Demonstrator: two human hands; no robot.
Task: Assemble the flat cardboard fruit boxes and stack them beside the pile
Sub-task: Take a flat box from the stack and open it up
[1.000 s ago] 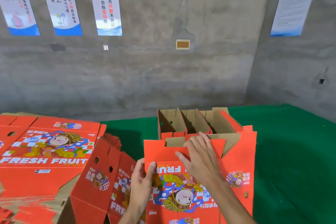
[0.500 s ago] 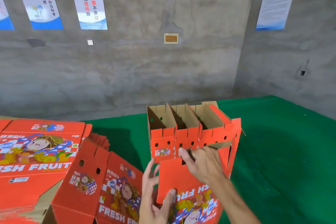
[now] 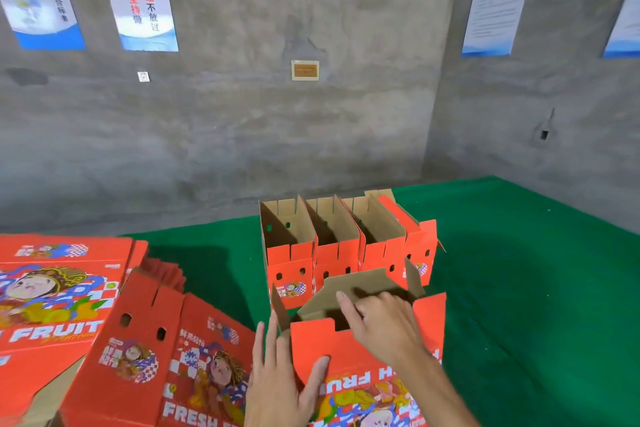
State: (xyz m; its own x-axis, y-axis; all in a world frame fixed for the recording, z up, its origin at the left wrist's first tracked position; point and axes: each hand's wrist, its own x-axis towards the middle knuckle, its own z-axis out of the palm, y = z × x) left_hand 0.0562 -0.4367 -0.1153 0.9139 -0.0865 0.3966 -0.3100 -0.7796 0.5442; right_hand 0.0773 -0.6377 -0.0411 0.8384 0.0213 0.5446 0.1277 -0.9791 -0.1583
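Left hand (image 3: 277,381) is raised with its fingers straight and its thumb spread wide; right hand (image 3: 381,326) reaches forward, knuckles up, fingers bent downward.
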